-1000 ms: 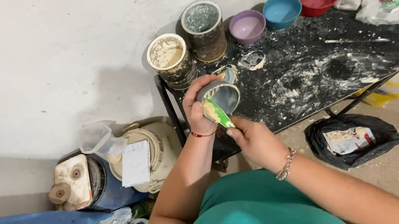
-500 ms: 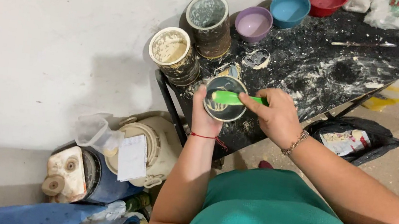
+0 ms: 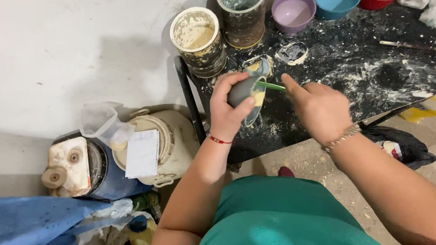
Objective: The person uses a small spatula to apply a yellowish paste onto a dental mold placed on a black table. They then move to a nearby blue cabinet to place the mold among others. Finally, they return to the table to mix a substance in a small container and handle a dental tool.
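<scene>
My left hand (image 3: 230, 107) grips a small grey flexible bowl (image 3: 247, 90), tilted on its side with its mouth turned to the right and pale paste inside. My right hand (image 3: 318, 107) holds a thin green-handled tool (image 3: 270, 86) whose tip reaches into the bowl's mouth. Both hands hover over the left end of a black table (image 3: 357, 56) smeared with white powder.
On the table stand a cream-caked tin (image 3: 197, 38), a grey-crusted tin (image 3: 241, 7), a purple bowl (image 3: 293, 10), a blue bowl (image 3: 336, 0) and a knife (image 3: 415, 46). Below left sit a cream bucket (image 3: 163, 143), a blue drum (image 3: 97, 172) and blue cloth (image 3: 15, 220). A black bag (image 3: 403, 149) lies on the floor.
My left hand has tipped the grey bowl from face-up to on its side. My right hand has shifted to the right, with the green tool now poking into the bowl.
</scene>
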